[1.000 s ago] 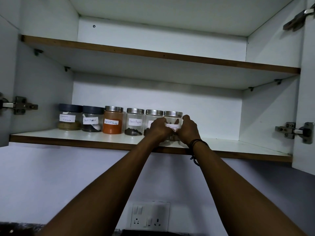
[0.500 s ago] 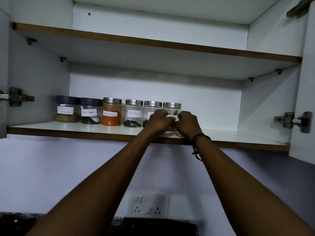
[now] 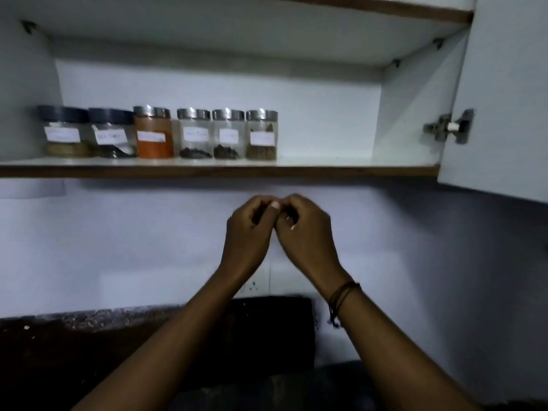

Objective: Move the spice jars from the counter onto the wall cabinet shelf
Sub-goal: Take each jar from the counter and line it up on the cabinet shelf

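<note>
Six spice jars (image 3: pixel 157 133) stand in a row on the cabinet shelf (image 3: pixel 326 167). The left hand (image 3: pixel 249 232) and right hand (image 3: pixel 305 232) hang below it, loosely curled and holding nothing. The dim counter (image 3: pixel 89 318) seems clear of jars.

Six spice jars (image 3: pixel 157 134) stand in a row on the shelf's (image 3: pixel 326 166) left half, hands (image 3: pixel 278 229) below.

I see the white shelf (image 3: pixel 326 164) across the middle of the frame; six jars (image 3: pixel 194 133) stand on its left side, close together in a row.

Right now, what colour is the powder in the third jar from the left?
Orange-red, clearest in the head view: third jar.
</note>
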